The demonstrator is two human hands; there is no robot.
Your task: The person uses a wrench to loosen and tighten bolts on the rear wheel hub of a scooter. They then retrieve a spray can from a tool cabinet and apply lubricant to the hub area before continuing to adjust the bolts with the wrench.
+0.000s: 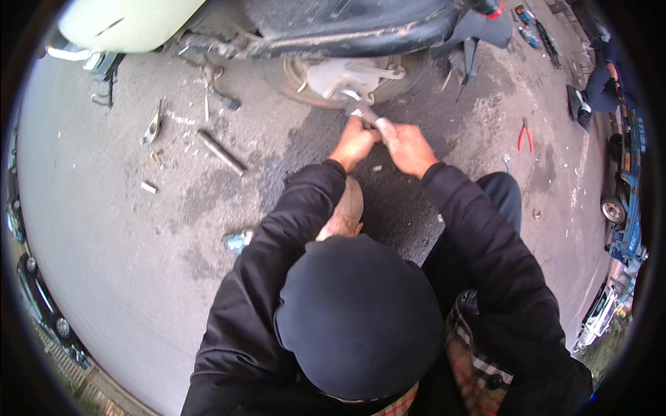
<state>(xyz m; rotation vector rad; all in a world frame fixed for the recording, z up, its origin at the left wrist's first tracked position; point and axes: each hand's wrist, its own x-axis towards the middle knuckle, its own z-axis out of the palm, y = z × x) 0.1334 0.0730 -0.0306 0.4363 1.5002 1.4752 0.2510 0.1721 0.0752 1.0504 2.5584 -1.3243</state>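
"What are the hands doing?"

"Both are gripping: the left grip (354, 144) and the right grip (409, 148) are closing firmly around a dark-handled tool (365, 112), the right sitting nearer the wearer's right side."

"And where is that tool lying?"

"It's slanting up and leftward from the hands, its silvery end pointing at a wheel hub (333, 78) under a dark body panel (361, 31). Blur is hiding whether they're touching."

"What's resting on the ground (104, 208)?"

"Left of the hands, a metal pipe (222, 152) is lying at a slant, and a pale metal tool (152, 126) is lying farther left. Well to the right, red-handled pliers (525, 130) are pointing their nose toward the vehicle's side."
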